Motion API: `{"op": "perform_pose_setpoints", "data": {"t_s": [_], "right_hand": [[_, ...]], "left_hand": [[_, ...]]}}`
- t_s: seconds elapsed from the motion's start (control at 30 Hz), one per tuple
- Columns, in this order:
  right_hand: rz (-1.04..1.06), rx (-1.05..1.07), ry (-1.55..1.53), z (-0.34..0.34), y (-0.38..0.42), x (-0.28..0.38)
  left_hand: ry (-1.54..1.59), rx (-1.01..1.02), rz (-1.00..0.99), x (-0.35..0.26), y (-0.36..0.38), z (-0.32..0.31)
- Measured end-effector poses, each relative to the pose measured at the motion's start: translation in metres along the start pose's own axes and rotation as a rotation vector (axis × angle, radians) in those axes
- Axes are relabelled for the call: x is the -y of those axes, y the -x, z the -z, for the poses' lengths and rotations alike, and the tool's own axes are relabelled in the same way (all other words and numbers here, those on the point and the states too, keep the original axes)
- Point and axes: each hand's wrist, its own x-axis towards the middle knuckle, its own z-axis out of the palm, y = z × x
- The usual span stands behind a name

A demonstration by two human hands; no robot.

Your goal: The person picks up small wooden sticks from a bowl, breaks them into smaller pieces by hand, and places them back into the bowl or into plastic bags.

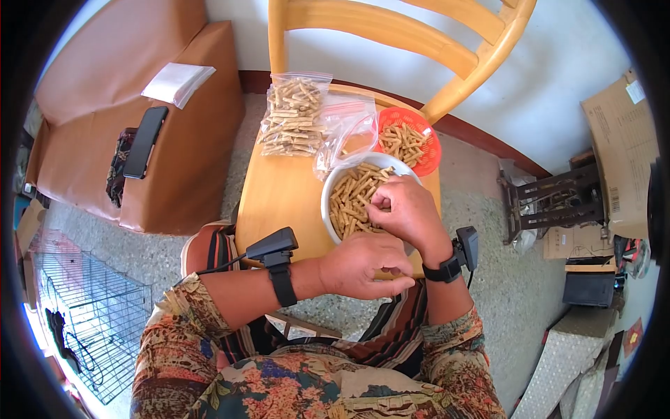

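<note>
A white bowl (326, 202) full of short tan sticks (352, 192), like cut dried root pieces, stands on the wooden chair seat (276, 202). My right hand (412, 213) reaches over its right side, thumb and fingers pinched together down at the sticks. Near the bowl's front rim is my left hand (363, 265), its fingers curled and the thumb pointing right; what lies in its palm is hidden. Behind the bowl sits a red basket (430, 155) with more sticks. A clear plastic bag (352, 126) lies beside it, next to a bag packed with sticks (293, 115).
The chair's backrest (380, 31) rises behind the bags. At left, a brown sofa (188, 133) carries a phone (146, 142) and a white packet (178, 82) on its arm. A wire cage (98, 307) stands at lower left, and a cardboard box (621, 153) at right.
</note>
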Motion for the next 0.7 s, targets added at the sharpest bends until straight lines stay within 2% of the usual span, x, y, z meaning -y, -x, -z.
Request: {"op": "perform_pose_setpoints", "data": {"t_s": [0.03,0.1,0.13,0.17,0.2,0.23,0.27,0.3,0.33,0.37,0.47,0.6,0.67,0.7], "right_hand": [[0.001,-0.001,0.001,0.001,0.000,-0.001],[-0.217,0.081,-0.340,0.002,0.002,-0.004],[-0.217,0.078,-0.340,0.001,0.003,-0.008],[-0.219,0.049,-0.606,-0.001,0.004,-0.015],[-0.215,0.015,-0.870,0.001,0.004,-0.016],[-0.180,0.043,-1.009,0.007,0.005,-0.016],[-0.178,0.034,-1.007,0.010,0.007,-0.016],[-0.186,0.013,-1.097,0.013,0.008,-0.016],[-0.193,-0.008,-1.188,0.016,0.010,-0.016],[-0.177,0.018,-1.224,0.019,0.011,-0.016],[-0.070,-0.079,-1.182,0.020,0.013,-0.012],[0.019,-0.174,-1.207,0.016,0.014,-0.008],[0.086,-0.304,-0.887,0.020,0.014,-0.003],[0.086,-0.306,-0.887,0.021,0.013,-0.002]], "left_hand": [[0.027,-0.005,0.028,0.000,0.000,0.001],[0.052,-0.008,0.055,0.002,0.002,0.002],[0.177,-0.068,0.149,0.003,0.004,0.000],[0.301,-0.126,0.240,0.003,0.004,0.000],[0.300,-0.119,0.233,0.004,0.002,0.002],[0.431,-0.285,0.263,0.005,-0.001,0.004],[0.562,-0.451,0.293,0.006,-0.004,0.007],[0.561,-0.444,0.290,0.008,-0.007,0.010],[0.530,-0.562,0.297,0.012,-0.010,0.013],[0.498,-0.680,0.305,0.015,-0.013,0.016],[0.465,-0.664,0.341,0.010,-0.020,0.022],[0.442,-0.523,0.401,0.021,-0.011,0.026],[0.478,-0.516,0.369,0.019,-0.013,0.027],[0.514,-0.513,0.337,0.018,-0.014,0.028]]}}
